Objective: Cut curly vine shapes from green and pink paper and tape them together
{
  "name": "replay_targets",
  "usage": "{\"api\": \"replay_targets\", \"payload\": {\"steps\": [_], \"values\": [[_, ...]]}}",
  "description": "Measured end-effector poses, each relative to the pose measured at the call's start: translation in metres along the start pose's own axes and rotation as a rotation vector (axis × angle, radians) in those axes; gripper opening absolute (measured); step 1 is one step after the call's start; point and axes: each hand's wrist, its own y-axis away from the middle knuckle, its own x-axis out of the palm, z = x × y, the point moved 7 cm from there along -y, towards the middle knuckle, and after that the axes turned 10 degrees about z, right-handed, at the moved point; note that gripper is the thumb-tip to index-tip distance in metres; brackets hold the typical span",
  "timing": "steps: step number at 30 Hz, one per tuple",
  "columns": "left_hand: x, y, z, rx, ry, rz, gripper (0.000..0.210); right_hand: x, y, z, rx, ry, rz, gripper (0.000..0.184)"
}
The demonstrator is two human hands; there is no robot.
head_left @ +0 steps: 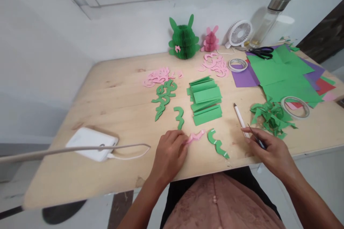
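Observation:
My left hand (170, 155) rests on the table with its fingers closed on one end of a wavy pink paper cutout (197, 136). Just right of it lies a scalloped green paper cutout (216, 145) with small white patches, and a similar green piece (179, 117) sits above my fingers. My right hand (267, 148) is closed around a slim dark pointed tool (256, 136), whose exact kind I cannot make out. Beside its fingertips is a white pen (239, 116), its lower end partly covered. Folded green paper strips (206, 96) are stacked in front of me.
Pink cutouts (158, 76) and green cutouts (163, 96) lie in piles. Green scraps (271, 116), a tape roll (295, 107), coloured sheets (279, 71) and black scissors (262, 53) are at right. Paper figures (184, 43), a fan (240, 34) and bottle (266, 25) stand behind. A power bank (92, 145) lies left.

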Motion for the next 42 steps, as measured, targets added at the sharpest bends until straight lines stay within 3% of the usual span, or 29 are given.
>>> {"api": "replay_targets", "payload": {"steps": [4,8,12,15,24,27,35,42], "values": [[0.0,0.002,0.0,0.019,0.012,0.006,0.016,-0.015,0.016,-0.013,0.021,0.051,-0.005,0.029],[0.001,0.001,0.001,0.022,0.029,0.013,0.017,-0.036,0.045,-0.051,0.113,0.147,0.01,0.034],[0.003,0.0,-0.001,0.018,0.032,0.036,0.017,-0.063,0.068,-0.081,0.12,0.29,-0.11,0.035],[0.003,0.0,-0.002,0.031,0.028,0.045,0.017,-0.07,0.072,-0.083,0.079,0.312,-0.114,0.03],[0.002,0.001,-0.001,0.07,0.002,0.044,0.017,-0.075,0.074,-0.065,0.303,0.265,-0.251,0.036],[0.002,0.001,-0.001,0.077,-0.006,0.039,0.018,-0.075,0.074,-0.065,0.298,0.242,-0.289,0.038],[0.003,0.003,-0.002,0.097,-0.009,0.032,0.018,-0.069,0.061,-0.059,0.26,0.194,-0.148,0.038],[0.003,0.002,-0.004,0.092,-0.019,0.052,0.019,-0.067,0.069,-0.069,0.261,0.217,-0.211,0.035]]}}
